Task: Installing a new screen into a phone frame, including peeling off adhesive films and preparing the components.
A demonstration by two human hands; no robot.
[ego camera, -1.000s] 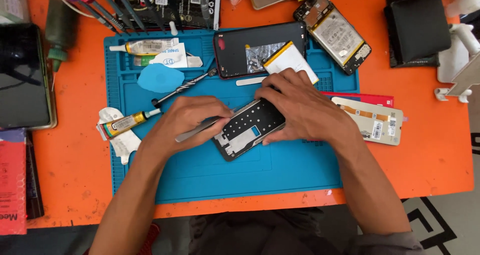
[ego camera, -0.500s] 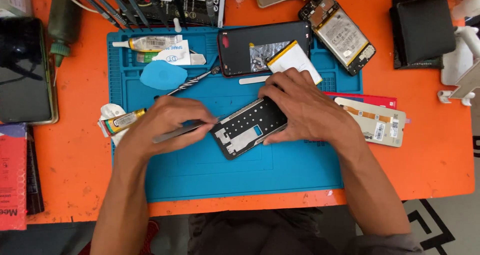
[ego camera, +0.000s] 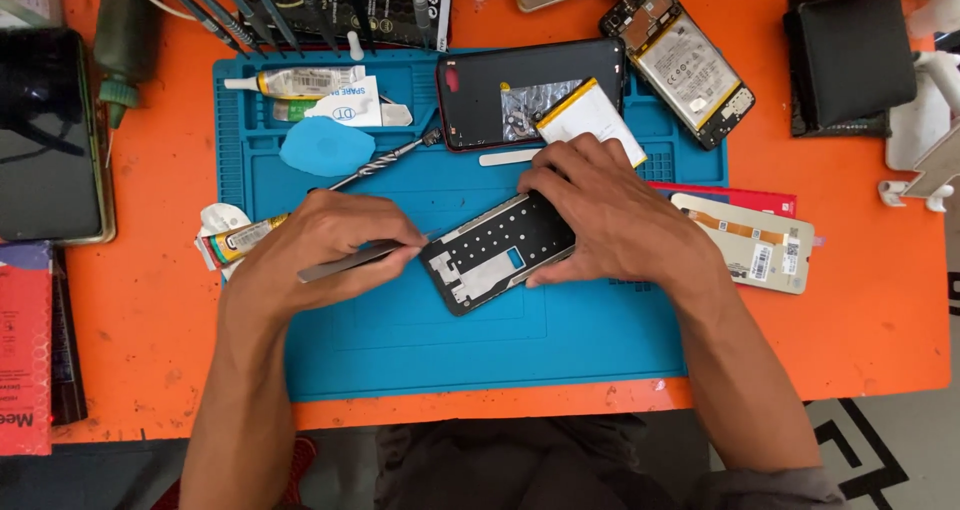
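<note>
A black phone mid-frame [ego camera: 495, 251] lies tilted on the blue work mat [ego camera: 420, 340]. My right hand [ego camera: 610, 215] presses on its right end and holds it down. My left hand [ego camera: 320, 245] grips metal tweezers [ego camera: 355, 260], whose tips reach the frame's upper left corner. A black phone back cover [ego camera: 490, 85] with a white battery [ego camera: 592, 120] on it lies just beyond my right hand. A thin white pry strip [ego camera: 508, 157] rests between them.
On the mat: a blue pick [ego camera: 325, 146], a screwdriver [ego camera: 385, 162], glue tubes [ego camera: 300, 81] [ego camera: 240, 240]. An opened phone [ego camera: 685, 65], a black case [ego camera: 850, 55], a flex part [ego camera: 745, 240] lie right. A dark tablet [ego camera: 45, 140] sits left; tools [ego camera: 250, 5] line the back.
My left hand has slid left off the frame, and the tweezers' tips now sit at the frame's upper left corner. My right hand keeps holding the frame.
</note>
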